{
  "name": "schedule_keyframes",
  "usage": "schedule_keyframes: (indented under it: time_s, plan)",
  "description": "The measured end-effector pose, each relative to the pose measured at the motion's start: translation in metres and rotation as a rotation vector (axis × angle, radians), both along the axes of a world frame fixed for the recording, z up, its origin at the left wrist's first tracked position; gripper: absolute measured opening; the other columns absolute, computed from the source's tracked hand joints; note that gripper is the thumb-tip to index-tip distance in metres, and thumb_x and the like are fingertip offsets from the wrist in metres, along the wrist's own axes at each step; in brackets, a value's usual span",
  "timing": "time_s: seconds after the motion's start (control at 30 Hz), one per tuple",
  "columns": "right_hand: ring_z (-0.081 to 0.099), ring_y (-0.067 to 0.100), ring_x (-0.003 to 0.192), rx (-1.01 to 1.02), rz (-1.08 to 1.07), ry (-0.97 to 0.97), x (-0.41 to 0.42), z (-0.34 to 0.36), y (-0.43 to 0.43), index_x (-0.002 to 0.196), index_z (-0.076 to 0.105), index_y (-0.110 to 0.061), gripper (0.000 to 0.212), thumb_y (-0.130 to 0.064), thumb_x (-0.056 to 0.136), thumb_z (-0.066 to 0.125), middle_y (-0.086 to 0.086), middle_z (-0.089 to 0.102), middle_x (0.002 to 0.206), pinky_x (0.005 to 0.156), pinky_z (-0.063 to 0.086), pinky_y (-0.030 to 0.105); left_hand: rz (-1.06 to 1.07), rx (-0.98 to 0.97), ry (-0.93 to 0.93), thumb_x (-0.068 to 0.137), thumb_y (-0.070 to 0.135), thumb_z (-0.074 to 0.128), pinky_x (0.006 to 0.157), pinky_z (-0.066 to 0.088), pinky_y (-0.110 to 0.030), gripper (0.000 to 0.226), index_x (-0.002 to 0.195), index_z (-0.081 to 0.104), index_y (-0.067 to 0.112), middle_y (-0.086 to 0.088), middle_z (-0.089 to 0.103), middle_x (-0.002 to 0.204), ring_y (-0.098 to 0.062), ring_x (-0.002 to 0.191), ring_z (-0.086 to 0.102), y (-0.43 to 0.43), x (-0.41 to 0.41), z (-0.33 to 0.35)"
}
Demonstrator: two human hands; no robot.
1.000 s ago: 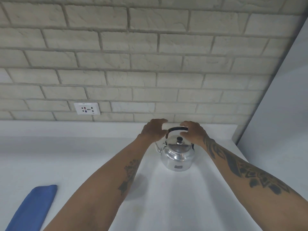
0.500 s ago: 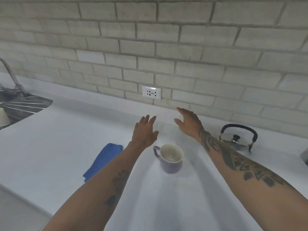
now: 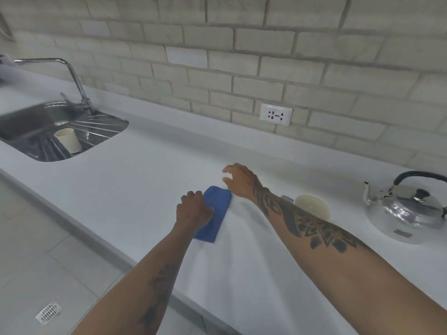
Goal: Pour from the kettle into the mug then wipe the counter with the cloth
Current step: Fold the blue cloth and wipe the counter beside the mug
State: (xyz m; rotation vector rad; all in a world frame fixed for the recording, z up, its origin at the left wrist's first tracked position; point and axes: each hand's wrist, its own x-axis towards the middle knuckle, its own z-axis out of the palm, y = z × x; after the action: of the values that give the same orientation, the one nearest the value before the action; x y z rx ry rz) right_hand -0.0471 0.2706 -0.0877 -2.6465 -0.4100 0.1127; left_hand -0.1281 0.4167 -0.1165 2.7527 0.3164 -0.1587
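A folded blue cloth lies on the white counter near its front edge. My left hand rests on the cloth's left side with fingers curled down on it. My right hand hovers just past the cloth's far corner, fingers spread and bent, holding nothing. The mug stands to the right, mostly hidden behind my right forearm; only its pale rim and inside show. The shiny metal kettle with a black handle stands upright at the far right.
A steel sink with a tap is set in the counter at the left, a cream cup on its drainer. A wall socket sits on the brick backsplash. Tiled floor with a drain grate lies below the counter edge.
My view has swung left from the kettle and mug to the cloth. Both hands moved left; my left hand came down on the blue cloth, my right hand is beside it.
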Motion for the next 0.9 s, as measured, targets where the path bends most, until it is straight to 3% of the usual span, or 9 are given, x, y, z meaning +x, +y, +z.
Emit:
schedule_keyframes:
  time_s: [0.27, 0.47, 0.57, 0.63, 0.7, 0.77, 0.83, 0.9]
  plan:
    - [0.039, 0.033, 0.126, -0.186, -0.049, 0.195, 0.002, -0.054, 0.033, 0.132, 0.044, -0.008, 0.043, -0.029, 0.095, 0.046, 0.015, 0.04, 0.138, 0.092, 0.04, 0.042, 0.002, 0.031, 0.128, 0.082, 0.044, 0.066, 0.089, 0.043, -0.038, 0.059, 0.125, 0.045, 0.011, -0.008, 0.048, 0.126, -0.028, 0.12, 0.045, 0.018, -0.004, -0.03]
    - [0.036, 0.035, 0.128, -0.215, -0.13, 0.214, 0.011, -0.068, 0.042, 0.132, 0.041, -0.006, 0.043, -0.029, 0.096, 0.046, 0.017, 0.039, 0.137, 0.096, 0.037, 0.042, 0.018, -0.045, 0.173, 0.078, 0.039, 0.071, 0.08, 0.042, -0.033, 0.062, 0.125, 0.043, 0.01, -0.007, 0.052, 0.123, -0.027, 0.114, 0.054, 0.023, 0.007, -0.032]
    - [0.038, 0.034, 0.124, -0.16, -0.223, 0.226, 0.015, -0.069, 0.045, 0.126, 0.046, -0.006, 0.039, -0.026, 0.093, 0.05, 0.015, 0.042, 0.133, 0.094, 0.038, 0.039, 0.075, -0.143, 0.241, 0.076, 0.038, 0.073, 0.075, 0.041, -0.031, 0.062, 0.123, 0.042, 0.01, -0.005, 0.057, 0.117, -0.026, 0.105, 0.058, 0.026, 0.012, -0.033]
    - [0.042, 0.032, 0.119, -0.105, -0.26, 0.267, 0.017, -0.071, 0.045, 0.109, 0.052, -0.008, 0.023, -0.021, 0.09, 0.049, 0.014, 0.045, 0.126, 0.087, 0.04, 0.037, 0.087, -0.172, 0.275, 0.077, 0.039, 0.073, 0.071, 0.041, -0.031, 0.055, 0.118, 0.047, 0.012, -0.001, 0.057, 0.104, -0.024, 0.091, 0.058, 0.027, 0.013, -0.034]
    - [0.049, 0.029, 0.099, 0.001, -0.28, 0.292, 0.016, -0.069, 0.044, 0.082, 0.047, -0.01, 0.006, -0.015, 0.085, 0.049, 0.013, 0.047, 0.111, 0.069, 0.04, 0.033, 0.075, -0.182, 0.284, 0.078, 0.039, 0.071, 0.068, 0.042, -0.029, 0.039, 0.102, 0.053, 0.015, 0.003, 0.054, 0.089, -0.021, 0.082, 0.055, 0.029, 0.013, -0.037]
    - [0.046, 0.022, 0.073, 0.136, -0.294, 0.289, 0.015, -0.064, 0.041, 0.067, 0.039, -0.012, 0.016, -0.011, 0.079, 0.05, 0.009, 0.046, 0.091, 0.055, 0.033, 0.027, 0.056, -0.207, 0.258, 0.078, 0.036, 0.071, 0.062, 0.041, -0.026, 0.028, 0.079, 0.05, 0.019, 0.007, 0.051, 0.076, -0.018, 0.077, 0.054, 0.03, 0.011, -0.037]
    - [0.044, 0.02, 0.065, 0.257, -0.311, 0.272, 0.009, -0.052, 0.036, 0.068, 0.043, -0.011, 0.013, -0.009, 0.077, 0.052, 0.005, 0.048, 0.078, 0.051, 0.031, 0.026, 0.033, -0.243, 0.207, 0.078, 0.032, 0.071, 0.055, 0.038, -0.024, 0.028, 0.071, 0.046, 0.021, 0.008, 0.051, 0.072, -0.017, 0.072, 0.053, 0.029, 0.011, -0.036]
    - [0.044, 0.019, 0.066, 0.372, -0.318, 0.245, 0.0, -0.036, 0.027, 0.073, 0.05, -0.009, 0.007, -0.007, 0.076, 0.056, 0.003, 0.048, 0.074, 0.051, 0.031, 0.025, 0.02, -0.306, 0.17, 0.077, 0.027, 0.072, 0.059, 0.041, -0.026, 0.024, 0.081, 0.05, 0.019, 0.005, 0.056, 0.078, -0.02, 0.076, 0.055, 0.026, 0.01, -0.035]
